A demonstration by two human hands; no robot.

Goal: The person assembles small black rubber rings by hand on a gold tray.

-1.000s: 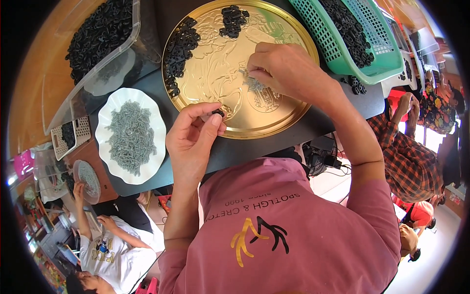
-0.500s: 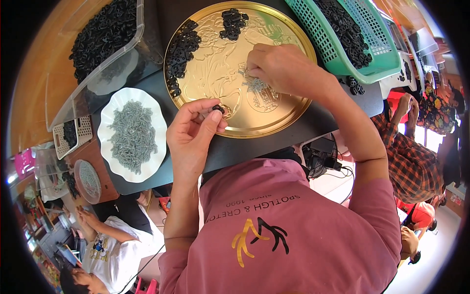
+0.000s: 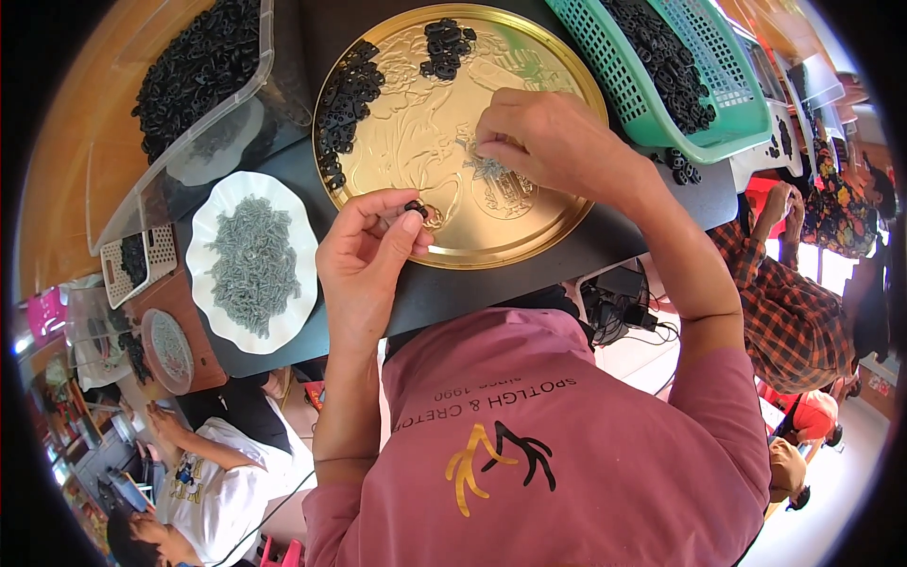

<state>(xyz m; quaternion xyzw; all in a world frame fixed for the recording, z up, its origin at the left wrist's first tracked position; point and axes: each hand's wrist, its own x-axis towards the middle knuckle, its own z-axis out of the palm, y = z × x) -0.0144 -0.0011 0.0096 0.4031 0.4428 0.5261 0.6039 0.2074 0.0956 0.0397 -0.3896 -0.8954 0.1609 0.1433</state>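
Note:
Between the thumb and fingertips of my left hand (image 3: 367, 248) is a small black plastic part (image 3: 416, 208), held over the near edge of a round gold tray (image 3: 406, 123). My right hand (image 3: 553, 137) is bent down over a small pile of grey screws (image 3: 489, 170) on the tray. Its fingers are drawn together at the pile, and whatever they pinch is hidden. Black plastic parts (image 3: 348, 104) are heaped along the tray's left side, with a smaller cluster (image 3: 445, 47) at its far edge.
To the left stand a white scalloped dish (image 3: 200, 269) of grey screws and a clear bin (image 3: 269, 47) of black parts. A green basket (image 3: 652, 104) of black parts is at the far right. Other people sit on both sides, one in a white shirt (image 3: 227, 472).
My right hand has shifted only slightly over the screw pile, its fingers still bent down. My left hand keeps the black plastic part in nearly the same place.

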